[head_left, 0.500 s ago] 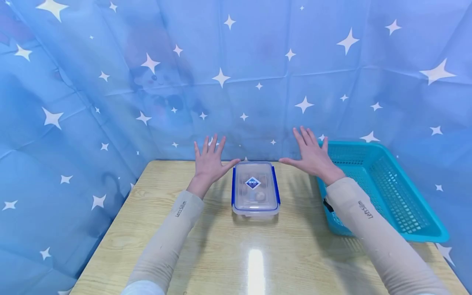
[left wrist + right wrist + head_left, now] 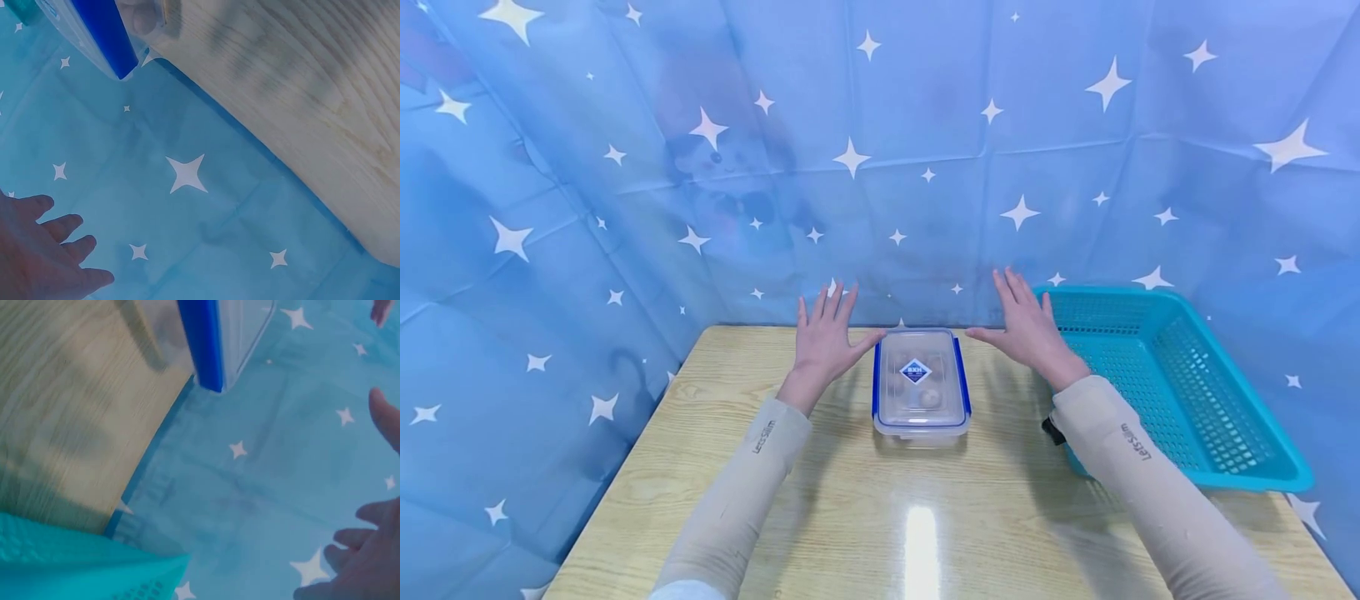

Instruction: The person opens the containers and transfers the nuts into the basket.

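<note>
A clear food container (image 2: 921,404) with blue side clips and a blue-and-white label stands on the table between both hands. Several pale round things show dimly through its lid; their kind is unclear. My left hand (image 2: 826,337) hovers to its left, fingers spread, the thumb near the back left corner. To the right, my right hand (image 2: 1032,332) is held up with its fingers extended, thumb pointing at the container. Neither hand holds anything. In the left wrist view, the container's blue clip (image 2: 106,37) is apart from the fingers; the right wrist view shows another clip (image 2: 203,347).
A teal perforated basket (image 2: 1262,417) stands at the right side of the wooden table (image 2: 700,467), partly behind the right forearm. A blue curtain (image 2: 925,108) with white stars hangs along the table's back and left edges.
The right hand has moved slightly left and down, nearer the container, with its fingers closer together. My left hand has shifted down a little. The container and basket stay put.
</note>
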`<state>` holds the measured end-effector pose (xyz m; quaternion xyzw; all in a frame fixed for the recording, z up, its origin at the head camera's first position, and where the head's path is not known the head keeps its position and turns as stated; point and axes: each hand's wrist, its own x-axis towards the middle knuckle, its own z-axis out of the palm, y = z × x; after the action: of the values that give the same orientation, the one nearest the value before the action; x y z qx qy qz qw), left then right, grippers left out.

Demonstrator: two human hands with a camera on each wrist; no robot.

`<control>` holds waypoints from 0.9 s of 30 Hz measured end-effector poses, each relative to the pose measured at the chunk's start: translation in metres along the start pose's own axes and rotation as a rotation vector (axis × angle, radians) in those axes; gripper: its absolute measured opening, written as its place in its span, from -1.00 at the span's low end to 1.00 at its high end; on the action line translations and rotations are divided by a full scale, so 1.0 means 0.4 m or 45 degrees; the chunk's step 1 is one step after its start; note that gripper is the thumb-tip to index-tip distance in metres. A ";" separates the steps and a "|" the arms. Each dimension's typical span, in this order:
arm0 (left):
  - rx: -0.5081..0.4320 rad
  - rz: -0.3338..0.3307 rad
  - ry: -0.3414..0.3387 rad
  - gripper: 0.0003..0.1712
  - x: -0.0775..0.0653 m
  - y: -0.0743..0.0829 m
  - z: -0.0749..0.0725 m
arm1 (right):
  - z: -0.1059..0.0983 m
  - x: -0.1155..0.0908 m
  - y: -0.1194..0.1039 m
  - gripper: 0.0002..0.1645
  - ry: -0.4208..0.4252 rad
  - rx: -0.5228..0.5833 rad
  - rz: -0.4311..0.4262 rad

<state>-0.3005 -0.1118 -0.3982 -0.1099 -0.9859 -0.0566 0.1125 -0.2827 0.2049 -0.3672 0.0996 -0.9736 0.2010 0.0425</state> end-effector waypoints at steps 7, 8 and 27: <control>-0.043 0.021 -0.026 0.08 -0.025 0.010 0.011 | 0.028 -0.017 -0.018 0.20 -0.018 0.124 0.030; -0.048 0.028 -0.026 0.06 -0.028 0.012 0.014 | 0.033 -0.019 -0.021 0.19 -0.023 0.137 0.039; -0.224 0.218 -0.107 -0.01 -0.103 0.024 0.086 | 0.151 -0.072 -0.042 -0.01 -0.047 0.246 0.078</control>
<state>-0.2662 -0.1062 -0.4403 -0.2055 -0.9680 -0.1283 0.0656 -0.2536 0.1706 -0.4197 0.0771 -0.9529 0.2931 0.0088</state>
